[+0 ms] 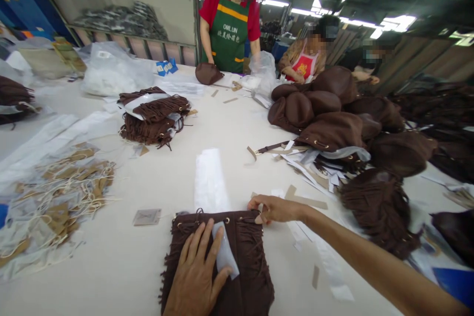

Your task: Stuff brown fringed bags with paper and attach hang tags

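A dark brown fringed bag [248, 261] lies flat on the table in front of me, with metal eyelets along its top edge. My left hand [200, 266] rests flat on it, fingers stretched out. Partly beneath those fingers is a small translucent packet [225, 252]. At the bag's top right corner, my right hand [274, 209] pinches the edge between thumb and fingers. Just beyond the bag lies a strip of white plastic bags [212, 177]. A small clear packet with a tag [147, 217] sits to the left.
Tags with strings [74, 187] are heaped at left. Behind them stand stacked fringed bags [151, 113]. A large pile of brown bags [329, 118] fills the right side, with paper scraps around it. Across the table, a person in a green apron [231, 29] handles a brown pouch [208, 73]; two others work farther right.
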Demonstrator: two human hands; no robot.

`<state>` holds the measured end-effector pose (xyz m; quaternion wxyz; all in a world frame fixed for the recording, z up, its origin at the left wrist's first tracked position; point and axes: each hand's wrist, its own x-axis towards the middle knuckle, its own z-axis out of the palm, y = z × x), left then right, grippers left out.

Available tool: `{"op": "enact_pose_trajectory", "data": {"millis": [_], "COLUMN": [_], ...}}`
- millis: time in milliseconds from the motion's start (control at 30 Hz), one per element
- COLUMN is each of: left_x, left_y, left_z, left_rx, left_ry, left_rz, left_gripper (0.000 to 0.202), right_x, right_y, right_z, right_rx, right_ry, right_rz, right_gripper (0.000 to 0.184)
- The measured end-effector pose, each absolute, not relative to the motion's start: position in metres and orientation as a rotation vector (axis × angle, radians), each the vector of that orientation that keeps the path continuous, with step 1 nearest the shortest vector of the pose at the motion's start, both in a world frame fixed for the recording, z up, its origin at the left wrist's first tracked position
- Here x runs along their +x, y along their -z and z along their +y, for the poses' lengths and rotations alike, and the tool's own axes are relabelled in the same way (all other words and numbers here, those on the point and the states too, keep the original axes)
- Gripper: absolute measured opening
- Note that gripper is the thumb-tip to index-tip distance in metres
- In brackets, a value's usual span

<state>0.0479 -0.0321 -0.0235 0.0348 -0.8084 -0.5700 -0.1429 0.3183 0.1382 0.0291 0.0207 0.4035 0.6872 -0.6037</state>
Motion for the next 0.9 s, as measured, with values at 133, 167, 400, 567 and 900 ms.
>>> {"op": "enact_pose_trajectory", "data": {"millis": [133, 167, 400, 567, 900], "left_x": [0.046, 0.046, 0.045, 0.045, 0.041], "left_y": [0.023, 0.023, 0.022, 0.02, 0.019], "left_z": [-0.032, -0.032, -0.035, -0.037, -0.038], "left_rx": [-2.493, -2.496, -2.521, -2.53, -2.567], "left_ry": [0.451, 0.451, 0.482, 0.532, 0.622], "left_rz": [-1.75, -1.758, -1.796, -1.807, -1.87], "left_gripper": [0.071, 0.071, 0.072, 0.073, 0.075], "right_x": [0.31, 0.308, 0.299, 0.298, 0.288], "right_y": [-0.041, -0.043, -0.046, -0.037, -0.055], "right_z": [0.136, 0.134, 0.126, 0.135, 0.16], "right_rx": [1.187, 1.161, 1.473, 1.273, 0.977], "right_ry": [1.243, 1.156, 1.389, 1.866, 1.792], "right_rz": [2.554, 2.626, 2.258, 1.943, 2.0], "right_gripper": [0.031, 0.029, 0.032, 0.05, 0.045]}}
